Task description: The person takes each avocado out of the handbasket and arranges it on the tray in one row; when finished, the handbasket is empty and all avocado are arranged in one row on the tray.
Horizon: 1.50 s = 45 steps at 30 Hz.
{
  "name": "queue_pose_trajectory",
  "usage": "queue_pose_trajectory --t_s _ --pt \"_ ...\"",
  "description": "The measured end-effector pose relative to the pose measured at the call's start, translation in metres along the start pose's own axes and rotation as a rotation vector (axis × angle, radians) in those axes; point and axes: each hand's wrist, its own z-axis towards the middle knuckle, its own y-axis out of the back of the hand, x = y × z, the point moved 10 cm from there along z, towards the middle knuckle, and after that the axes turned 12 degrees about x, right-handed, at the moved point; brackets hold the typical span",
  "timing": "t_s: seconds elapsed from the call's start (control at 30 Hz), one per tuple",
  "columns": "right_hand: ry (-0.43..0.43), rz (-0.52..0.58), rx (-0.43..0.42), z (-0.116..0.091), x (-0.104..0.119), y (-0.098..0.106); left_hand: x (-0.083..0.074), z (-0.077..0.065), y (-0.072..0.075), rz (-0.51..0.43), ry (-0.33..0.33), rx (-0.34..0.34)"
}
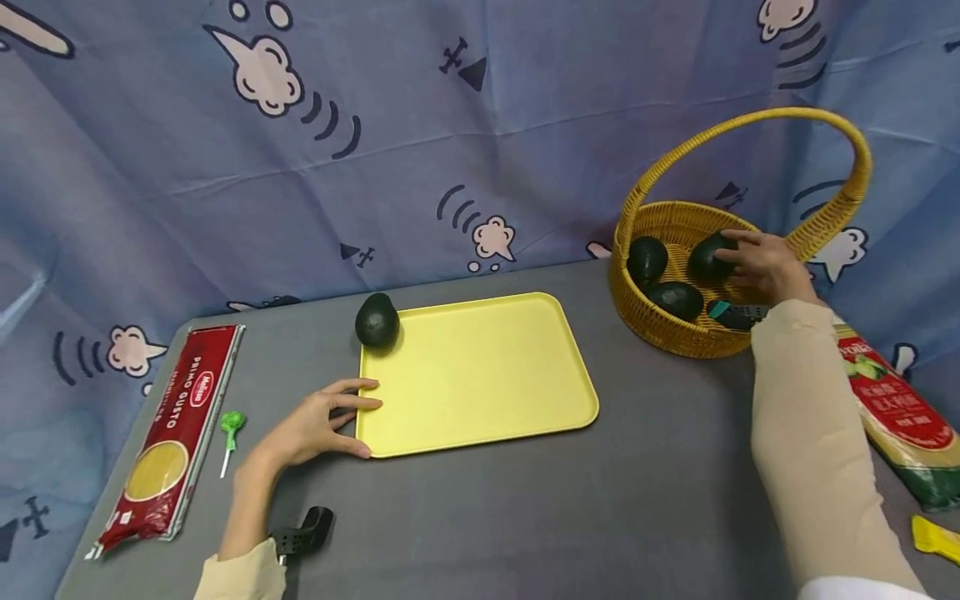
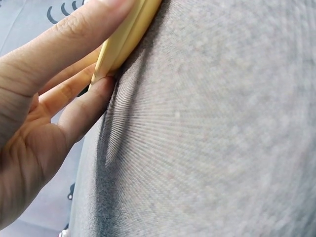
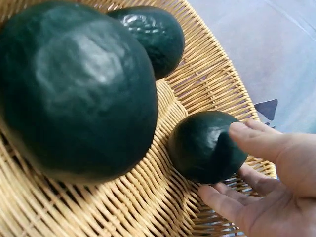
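A yellow wicker basket (image 1: 667,332) with a tall handle holds three dark green avocados. My right hand (image 1: 761,258) reaches inside and grips one avocado (image 3: 202,148), the thumb on one side and the fingers on the other. A large-looking avocado (image 3: 79,94) and another avocado (image 3: 155,39) lie beside it in the right wrist view. My left hand (image 1: 318,421) rests at the near left corner of a yellow tray (image 1: 480,375). Its fingers reach over the rim and its thumb touches the corner. One avocado (image 1: 377,322) sits at the tray's far left corner.
On the left lie a red pasta packet (image 1: 176,429) and a green lollipop (image 1: 231,425). A red and green packet (image 1: 900,408) and a small yellow wrapper (image 1: 936,537) lie at the right. A patterned blue cloth (image 1: 420,117) hangs behind the grey table (image 1: 487,517).
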Motion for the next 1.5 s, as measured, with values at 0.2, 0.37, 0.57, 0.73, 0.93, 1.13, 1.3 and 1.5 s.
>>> queue_pose_trajectory --t_s 0.2,0.37,0.57,0.73,0.93,1.13,1.3,1.5 --pt "-0.003 -0.032 0.006 0.005 -0.003 0.006 0.001 0.003 -0.004 -0.011 -0.005 0.007" --pt "-0.001 0.020 0.162 0.005 -0.003 0.004 0.001 0.003 -0.002 -0.033 -0.007 0.001" --pt "0.014 -0.061 0.374 -0.004 -0.001 -0.002 0.001 0.003 -0.001 -0.038 -0.005 -0.005" --pt "0.000 -0.040 0.402 -0.011 -0.007 -0.004 0.001 0.001 -0.001 -0.011 0.001 -0.002" --pt "0.023 0.070 0.350 -0.015 -0.009 -0.006 0.000 -0.001 0.002 -0.005 0.006 -0.009" --pt "0.001 0.100 0.277 -0.017 -0.012 -0.009 0.001 -0.003 0.002 0.013 0.017 -0.006" --pt "-0.016 0.063 0.268 -0.019 -0.016 -0.012 0.003 -0.001 -0.001 0.012 0.020 -0.004" --pt "-0.042 0.153 0.296 -0.017 -0.022 -0.021 0.003 0.002 -0.004 -0.002 0.020 0.004"
